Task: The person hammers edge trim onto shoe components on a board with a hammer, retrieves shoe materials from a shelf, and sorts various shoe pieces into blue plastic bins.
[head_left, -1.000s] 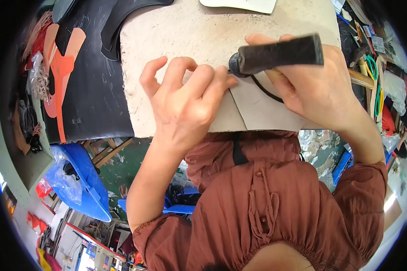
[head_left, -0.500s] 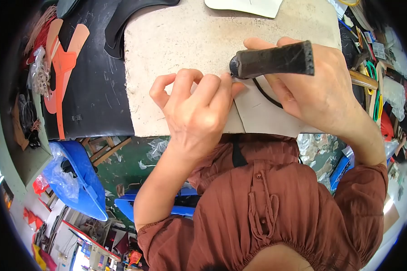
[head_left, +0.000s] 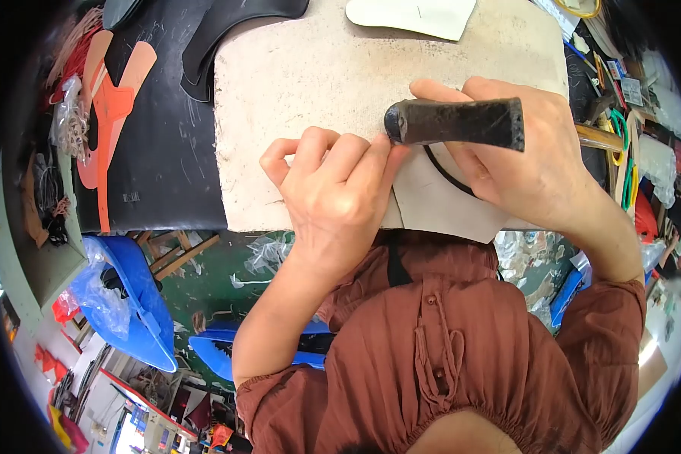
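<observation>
A dark hammer head [head_left: 461, 122] with a rounded face lies over the pale work board [head_left: 295, 83]. My right hand [head_left: 518, 155] is closed round the hammer, whose handle is hidden beneath the head and fingers. Just left of the rounded face, my left hand [head_left: 337, 185] pinches with thumb and forefinger at the edge of a beige piece [head_left: 439, 200]. A thin black strip [head_left: 450, 178] curves over that piece between the hands. Whatever lies between the left fingertips is too small to tell.
A white cut piece [head_left: 424, 17] and black curved pieces [head_left: 231, 29] lie at the far side. Orange templates [head_left: 113, 106] rest on the black surface at left. Tools and a wooden handle [head_left: 601, 138] crowd the right. A blue chair [head_left: 132, 318] stands lower left.
My left hand has shifted right and toward my body, still pinching beside the hammer. The hammer head has moved slightly nearer and tilted. The beige piece reaches further over the board's near edge.
</observation>
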A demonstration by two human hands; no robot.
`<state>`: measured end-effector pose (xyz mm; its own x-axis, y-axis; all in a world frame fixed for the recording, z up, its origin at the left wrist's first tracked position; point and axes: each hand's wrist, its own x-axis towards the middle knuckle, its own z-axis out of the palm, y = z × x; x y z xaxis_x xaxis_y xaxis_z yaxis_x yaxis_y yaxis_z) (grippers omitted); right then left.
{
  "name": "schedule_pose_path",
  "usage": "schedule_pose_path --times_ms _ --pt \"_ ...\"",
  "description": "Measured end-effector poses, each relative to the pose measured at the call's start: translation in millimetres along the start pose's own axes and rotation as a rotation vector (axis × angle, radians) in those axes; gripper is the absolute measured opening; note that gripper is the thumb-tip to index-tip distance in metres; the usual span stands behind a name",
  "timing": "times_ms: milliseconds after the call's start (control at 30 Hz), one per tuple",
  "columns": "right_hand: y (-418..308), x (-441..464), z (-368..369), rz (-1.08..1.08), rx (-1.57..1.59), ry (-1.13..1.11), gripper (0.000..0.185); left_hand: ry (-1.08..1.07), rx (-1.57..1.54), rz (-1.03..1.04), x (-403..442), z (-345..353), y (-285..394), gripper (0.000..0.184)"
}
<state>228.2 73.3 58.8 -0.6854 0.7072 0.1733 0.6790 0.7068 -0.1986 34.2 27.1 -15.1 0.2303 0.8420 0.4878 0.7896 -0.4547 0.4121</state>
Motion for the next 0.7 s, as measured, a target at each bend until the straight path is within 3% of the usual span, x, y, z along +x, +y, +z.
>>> schedule_pose_path --times_ms 200,300,600,700 --pt "-3 0 1 -0.029 0.004 0.009 0.047 -0.093 0.021 0.09 6 -10 -5 0.019" --pt "-1 -1 1 -0.025 -0.004 0.007 0.047 -0.011 0.145 0.147 6 -10 -7 0.015" --pt "-3 0 -4 0.001 0.02 0.067 0.044 -0.121 0.039 0.047 -1 -9 1 0.018" --pt "0 -2 4 -0.006 0.012 0.014 0.045 -0.022 0.138 0.112 3 -8 -2 0.021"
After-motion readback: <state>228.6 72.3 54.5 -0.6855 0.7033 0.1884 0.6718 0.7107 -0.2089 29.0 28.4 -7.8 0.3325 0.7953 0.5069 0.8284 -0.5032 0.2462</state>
